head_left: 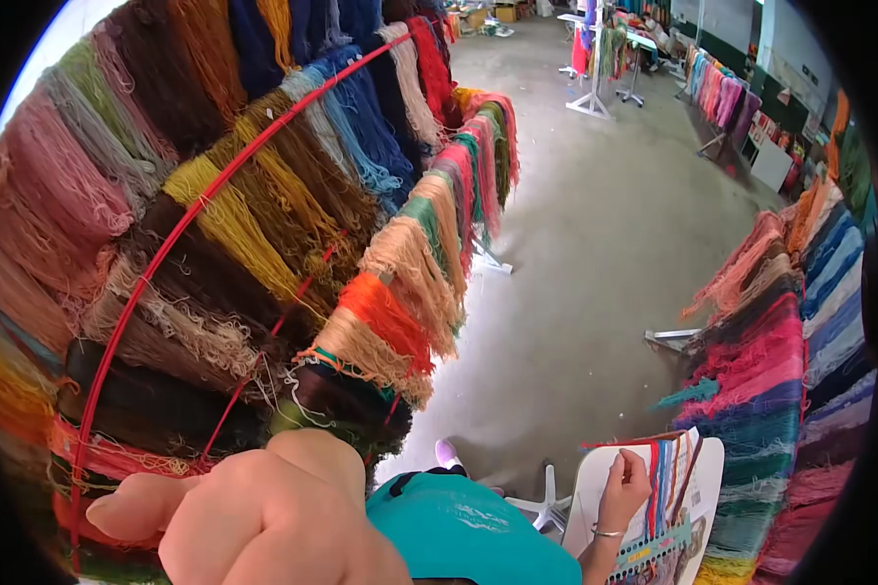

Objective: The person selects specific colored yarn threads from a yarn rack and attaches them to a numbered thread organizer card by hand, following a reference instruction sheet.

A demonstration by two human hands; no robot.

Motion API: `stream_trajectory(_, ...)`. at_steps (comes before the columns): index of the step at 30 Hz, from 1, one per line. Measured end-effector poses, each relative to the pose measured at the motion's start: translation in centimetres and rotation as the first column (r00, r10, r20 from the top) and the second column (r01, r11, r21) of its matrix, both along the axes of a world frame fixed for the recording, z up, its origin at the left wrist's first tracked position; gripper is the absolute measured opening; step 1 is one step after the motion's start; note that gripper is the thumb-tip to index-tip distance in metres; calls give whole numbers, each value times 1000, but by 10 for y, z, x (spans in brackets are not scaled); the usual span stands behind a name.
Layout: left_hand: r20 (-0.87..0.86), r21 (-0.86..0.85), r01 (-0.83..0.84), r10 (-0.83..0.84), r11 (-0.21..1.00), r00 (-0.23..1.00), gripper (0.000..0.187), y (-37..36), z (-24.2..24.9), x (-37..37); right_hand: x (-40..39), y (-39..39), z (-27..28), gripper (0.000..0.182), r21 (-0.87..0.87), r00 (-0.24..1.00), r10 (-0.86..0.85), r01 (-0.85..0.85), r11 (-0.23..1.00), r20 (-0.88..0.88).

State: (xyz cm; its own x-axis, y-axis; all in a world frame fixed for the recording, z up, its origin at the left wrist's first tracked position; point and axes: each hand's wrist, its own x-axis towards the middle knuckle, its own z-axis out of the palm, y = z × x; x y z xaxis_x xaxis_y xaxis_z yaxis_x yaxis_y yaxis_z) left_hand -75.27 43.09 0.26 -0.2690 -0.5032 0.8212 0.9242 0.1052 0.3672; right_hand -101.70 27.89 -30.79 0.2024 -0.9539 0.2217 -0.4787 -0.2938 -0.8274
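Our left hand (263, 512) filled the frame at about seven o'clock, very close to the camera. Its fingers were curled in loosely and the thumb stuck out toward nine o'clock. We could not tell whether it had hold of anything, since only the back of the hand showed. It hovered just in front of the dark brown and green wool skeins (346, 405) at the lower end of the long rack of hanging multicoloured yarn bundles (263, 195), which ran from seven o'clock up to twelve o'clock. A thin red metal rod (180, 229) curved along that rack. An orange yarn hank (385, 317) and a tan one hung just above the dark skeins, near the centre.

Our right hand (624, 487) sat at about five o'clock, with a thin bracelet at the wrist. Its fingers were closed on the edge of a white sample card wound with coloured threads (678, 507), holding it upright. Just beyond the card, from three to five o'clock, hung a second rack of red, blue and pink yarn hanks (780, 361). Between the racks lay the grey concrete floor (595, 214). Our teal garment (458, 531) showed at six o'clock.
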Motion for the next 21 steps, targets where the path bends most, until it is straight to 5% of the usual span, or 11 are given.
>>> stream_trajectory(12,200,88,-63,45,994,979,53,6,7,23,38,-3,2,10,9,995,93,-93,996,38)
stream_trajectory(15,56,-250,-141,159,958,986,52,11,-8,27,35,-4,4,9,3,997,80,-80,997,16)
stream_trajectory(18,190,-38,-52,58,998,980,52,-13,15,22,31,-2,4,9,15,997,78,-79,997,12)
stream_trajectory(21,187,-91,-202,216,975,958,52,-12,15,16,27,-2,4,9,21,998,64,-64,998,9)
